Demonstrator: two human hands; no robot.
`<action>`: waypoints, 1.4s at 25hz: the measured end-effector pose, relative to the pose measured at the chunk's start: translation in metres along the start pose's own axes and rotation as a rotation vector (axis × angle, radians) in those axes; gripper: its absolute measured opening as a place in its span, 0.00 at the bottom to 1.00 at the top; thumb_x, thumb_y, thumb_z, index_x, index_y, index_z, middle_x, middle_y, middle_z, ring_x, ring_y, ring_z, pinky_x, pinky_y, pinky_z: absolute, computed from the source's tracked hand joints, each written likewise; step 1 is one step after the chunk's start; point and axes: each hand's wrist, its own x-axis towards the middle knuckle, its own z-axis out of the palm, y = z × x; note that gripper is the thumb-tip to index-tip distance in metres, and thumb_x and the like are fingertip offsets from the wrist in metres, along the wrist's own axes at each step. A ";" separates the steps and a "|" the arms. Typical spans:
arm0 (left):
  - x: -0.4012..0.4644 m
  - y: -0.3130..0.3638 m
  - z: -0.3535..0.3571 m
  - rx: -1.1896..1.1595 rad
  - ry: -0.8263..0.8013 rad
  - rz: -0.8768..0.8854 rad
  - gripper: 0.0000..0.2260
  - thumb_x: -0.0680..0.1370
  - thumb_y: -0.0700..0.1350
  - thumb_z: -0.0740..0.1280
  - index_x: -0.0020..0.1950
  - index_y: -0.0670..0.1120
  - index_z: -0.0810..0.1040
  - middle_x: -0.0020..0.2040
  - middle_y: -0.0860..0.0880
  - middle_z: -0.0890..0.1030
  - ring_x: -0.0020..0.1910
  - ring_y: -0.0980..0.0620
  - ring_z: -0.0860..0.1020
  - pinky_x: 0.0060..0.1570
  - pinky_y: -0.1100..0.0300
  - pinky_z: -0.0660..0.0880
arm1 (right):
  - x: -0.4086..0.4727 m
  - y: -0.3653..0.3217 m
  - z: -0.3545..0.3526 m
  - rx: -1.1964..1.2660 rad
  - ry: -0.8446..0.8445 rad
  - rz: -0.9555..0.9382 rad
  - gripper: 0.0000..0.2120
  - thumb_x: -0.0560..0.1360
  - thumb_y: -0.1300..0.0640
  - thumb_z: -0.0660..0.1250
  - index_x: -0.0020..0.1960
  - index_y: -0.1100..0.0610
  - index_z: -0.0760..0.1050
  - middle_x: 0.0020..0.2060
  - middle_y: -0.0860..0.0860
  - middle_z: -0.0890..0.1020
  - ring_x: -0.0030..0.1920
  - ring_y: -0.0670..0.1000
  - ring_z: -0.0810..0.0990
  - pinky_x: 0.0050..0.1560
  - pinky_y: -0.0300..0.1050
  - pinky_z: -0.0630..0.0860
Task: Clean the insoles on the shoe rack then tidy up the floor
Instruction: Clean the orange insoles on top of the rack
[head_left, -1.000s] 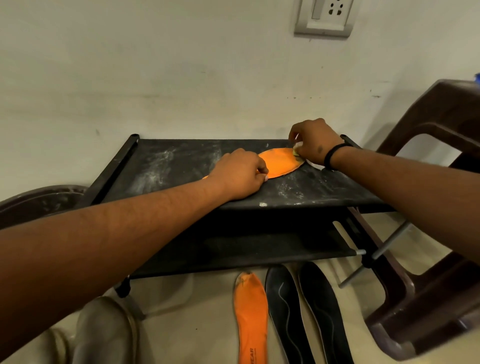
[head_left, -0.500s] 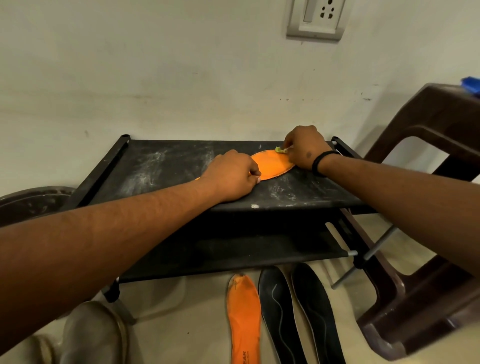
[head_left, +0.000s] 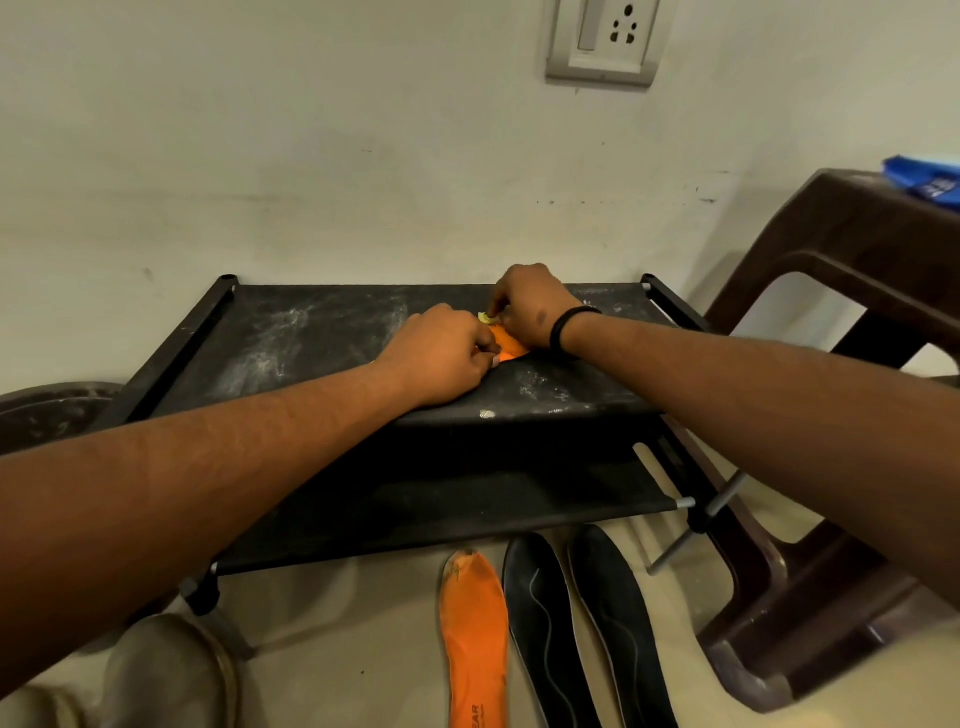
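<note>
Closer now, both hands (head_left: 436, 358) crowd the dusty rack (head_left: 291, 338) against the wall (head_left: 311, 156).

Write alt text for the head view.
On a dusty black shoe rack, the left hand pins an orange insole while the right hand rubs it with a small yellow-green scrubber. Three insoles lie on the floor.

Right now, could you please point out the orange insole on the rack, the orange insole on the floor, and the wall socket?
orange insole on the rack (head_left: 511, 347): head view, the strip showing between the hands.
orange insole on the floor (head_left: 475, 639): head view, its middle.
wall socket (head_left: 605, 39): head view, plate centre.
</note>
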 end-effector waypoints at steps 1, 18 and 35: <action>0.000 0.000 0.000 -0.006 -0.003 0.000 0.11 0.79 0.52 0.67 0.58 0.54 0.85 0.57 0.51 0.85 0.58 0.46 0.78 0.59 0.45 0.75 | 0.002 0.003 -0.001 -0.048 0.031 0.019 0.08 0.76 0.58 0.67 0.51 0.58 0.83 0.50 0.57 0.84 0.50 0.58 0.81 0.53 0.49 0.79; -0.002 -0.002 -0.001 -0.047 -0.014 -0.014 0.11 0.79 0.52 0.68 0.58 0.53 0.85 0.60 0.52 0.84 0.64 0.48 0.77 0.64 0.44 0.73 | -0.030 0.025 -0.020 0.049 -0.053 -0.065 0.09 0.73 0.67 0.68 0.50 0.61 0.85 0.51 0.55 0.85 0.53 0.53 0.81 0.51 0.38 0.72; -0.005 0.005 -0.005 -0.021 -0.020 -0.025 0.11 0.79 0.52 0.68 0.59 0.53 0.85 0.60 0.52 0.84 0.63 0.49 0.77 0.62 0.46 0.74 | -0.027 0.034 -0.023 0.028 -0.057 -0.008 0.13 0.73 0.67 0.66 0.52 0.58 0.85 0.54 0.54 0.84 0.54 0.52 0.79 0.49 0.38 0.70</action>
